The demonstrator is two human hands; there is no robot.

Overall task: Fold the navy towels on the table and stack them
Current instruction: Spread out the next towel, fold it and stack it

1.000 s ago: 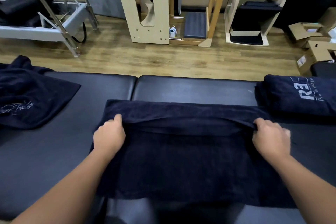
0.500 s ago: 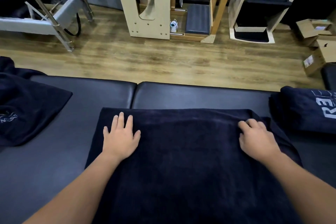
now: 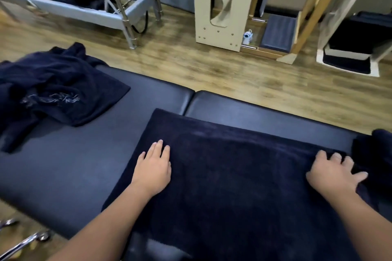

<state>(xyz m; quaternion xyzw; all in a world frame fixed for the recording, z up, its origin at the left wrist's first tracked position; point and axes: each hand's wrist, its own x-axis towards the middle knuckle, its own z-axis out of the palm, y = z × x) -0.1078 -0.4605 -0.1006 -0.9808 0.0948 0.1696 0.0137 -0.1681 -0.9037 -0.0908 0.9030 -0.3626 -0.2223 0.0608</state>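
The black tabletop [image 3: 63, 176] held everything. The big navy towel [image 3: 244, 176] lay flat on it, right under both hands, with its long side running from one hand across to the other. A messy pile of towels [image 3: 53, 91] sat well away, up and to the left of the left fingers. A dark folded towel [image 3: 377, 150] sat just past the right fingers. The left hand [image 3: 153, 168] lay flat near the towel's left edge, fingers straight and together. The right hand [image 3: 333, 172] pressed near the right edge, fingers spread and holding nothing. The next fold would probably bring one end over to the other.
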